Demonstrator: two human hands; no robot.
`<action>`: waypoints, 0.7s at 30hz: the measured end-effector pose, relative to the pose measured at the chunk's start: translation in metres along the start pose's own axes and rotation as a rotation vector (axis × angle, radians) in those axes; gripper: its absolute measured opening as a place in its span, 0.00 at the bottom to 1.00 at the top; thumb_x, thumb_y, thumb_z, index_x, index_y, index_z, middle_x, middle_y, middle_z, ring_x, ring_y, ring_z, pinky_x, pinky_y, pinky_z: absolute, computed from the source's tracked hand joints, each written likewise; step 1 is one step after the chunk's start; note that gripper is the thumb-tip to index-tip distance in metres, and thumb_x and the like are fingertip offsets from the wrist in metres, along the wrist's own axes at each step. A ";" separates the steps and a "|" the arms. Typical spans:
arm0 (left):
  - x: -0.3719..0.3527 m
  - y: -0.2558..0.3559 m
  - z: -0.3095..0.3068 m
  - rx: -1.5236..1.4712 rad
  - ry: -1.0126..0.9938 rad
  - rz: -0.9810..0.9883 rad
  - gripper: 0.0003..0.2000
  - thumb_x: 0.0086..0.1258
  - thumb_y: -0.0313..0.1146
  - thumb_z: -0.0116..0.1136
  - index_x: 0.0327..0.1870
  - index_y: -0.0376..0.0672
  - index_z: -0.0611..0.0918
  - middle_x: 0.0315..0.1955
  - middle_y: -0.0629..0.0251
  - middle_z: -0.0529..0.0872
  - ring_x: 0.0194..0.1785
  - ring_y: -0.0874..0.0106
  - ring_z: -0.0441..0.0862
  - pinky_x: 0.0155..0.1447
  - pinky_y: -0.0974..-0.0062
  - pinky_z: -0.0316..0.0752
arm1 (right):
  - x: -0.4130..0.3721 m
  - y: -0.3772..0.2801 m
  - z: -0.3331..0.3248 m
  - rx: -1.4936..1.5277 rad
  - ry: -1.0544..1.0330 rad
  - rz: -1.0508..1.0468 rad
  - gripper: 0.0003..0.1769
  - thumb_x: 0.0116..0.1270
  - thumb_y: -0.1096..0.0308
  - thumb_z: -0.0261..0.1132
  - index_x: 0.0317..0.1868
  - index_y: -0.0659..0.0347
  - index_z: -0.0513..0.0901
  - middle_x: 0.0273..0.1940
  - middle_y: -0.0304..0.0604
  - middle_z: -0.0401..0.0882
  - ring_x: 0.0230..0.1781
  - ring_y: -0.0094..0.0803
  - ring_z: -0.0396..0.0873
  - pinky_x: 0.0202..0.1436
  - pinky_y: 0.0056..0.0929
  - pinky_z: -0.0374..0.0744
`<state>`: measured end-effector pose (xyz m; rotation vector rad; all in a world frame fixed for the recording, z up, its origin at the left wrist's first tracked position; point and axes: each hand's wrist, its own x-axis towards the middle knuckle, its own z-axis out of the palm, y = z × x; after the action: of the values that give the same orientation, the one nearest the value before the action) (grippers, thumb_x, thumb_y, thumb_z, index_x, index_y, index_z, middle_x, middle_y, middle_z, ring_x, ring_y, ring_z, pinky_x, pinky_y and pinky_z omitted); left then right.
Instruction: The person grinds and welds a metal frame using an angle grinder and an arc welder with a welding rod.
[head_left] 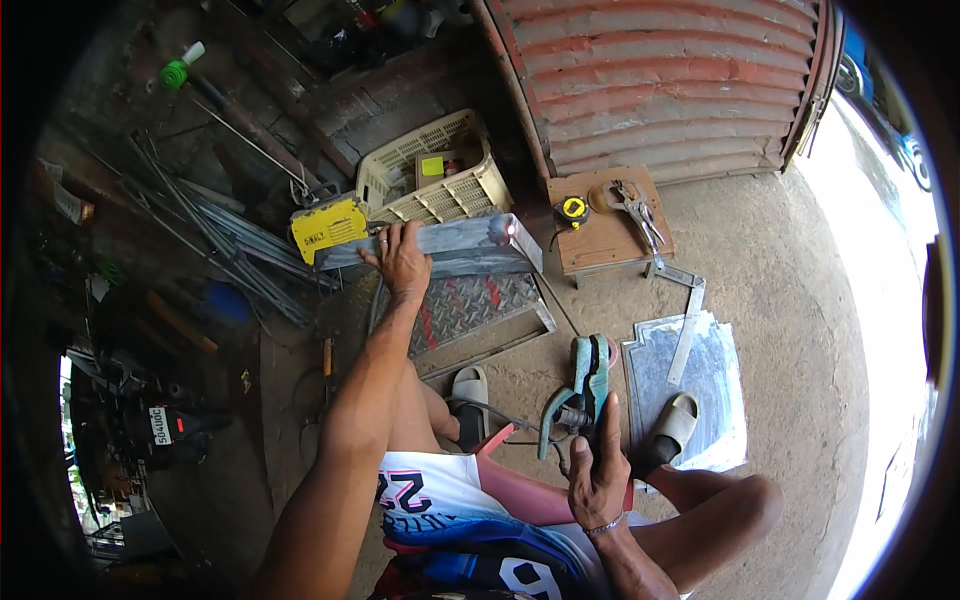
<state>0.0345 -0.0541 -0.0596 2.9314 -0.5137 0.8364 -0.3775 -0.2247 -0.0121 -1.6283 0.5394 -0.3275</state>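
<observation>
My left hand (403, 262) lies over the near end of a grey metal bar (455, 240), its fingers bent over the top edge. A small bright spot shows at the bar's far end. The bar lies by a yellow welding machine (332, 228), above a stand topped with checkered plate (475, 308). My right hand (600, 482) is over my lap, closed around the dark handle of a teal welding electrode holder (585, 385), with the index finger stretched along it. The holder's jaws point away from me, and I see no rod in them.
A cream plastic crate (435, 205) stands behind the bar. On a small wooden stool (610, 240) are a tape measure (573, 208) and locking pliers (637, 212). A steel square (686, 330) lies across a painted metal sheet (715, 380) by my foot. Metal rods (235, 245) lie left.
</observation>
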 end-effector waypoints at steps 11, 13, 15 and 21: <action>-0.001 0.001 -0.003 -0.005 -0.014 -0.001 0.29 0.51 0.29 0.74 0.56 0.59 0.77 0.54 0.72 0.76 0.70 0.61 0.68 0.71 0.22 0.45 | 0.001 0.001 0.002 -0.007 0.005 -0.019 0.35 0.79 0.68 0.58 0.81 0.64 0.57 0.35 0.56 0.82 0.30 0.38 0.80 0.39 0.33 0.79; -0.001 -0.001 0.002 -0.005 -0.005 0.002 0.29 0.52 0.29 0.73 0.56 0.59 0.77 0.53 0.72 0.76 0.70 0.61 0.68 0.71 0.22 0.45 | 0.001 0.001 0.002 -0.006 0.004 -0.014 0.35 0.79 0.68 0.58 0.81 0.64 0.57 0.34 0.55 0.82 0.30 0.38 0.80 0.38 0.33 0.79; 0.000 -0.005 0.008 0.006 0.057 0.018 0.30 0.51 0.29 0.74 0.57 0.59 0.77 0.53 0.72 0.76 0.70 0.61 0.68 0.71 0.21 0.46 | 0.001 0.000 0.001 0.000 -0.009 -0.001 0.35 0.79 0.68 0.58 0.81 0.64 0.57 0.36 0.55 0.82 0.31 0.37 0.79 0.38 0.32 0.79; 0.000 -0.003 0.000 -0.022 -0.002 0.018 0.32 0.49 0.29 0.78 0.57 0.59 0.77 0.55 0.71 0.76 0.70 0.60 0.68 0.71 0.21 0.46 | -0.006 0.008 0.001 0.017 0.030 -0.083 0.35 0.79 0.69 0.58 0.81 0.66 0.55 0.41 0.58 0.83 0.33 0.36 0.80 0.39 0.31 0.79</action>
<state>0.0357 -0.0517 -0.0597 2.9118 -0.5470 0.8247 -0.3831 -0.2216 -0.0200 -1.6348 0.4909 -0.4174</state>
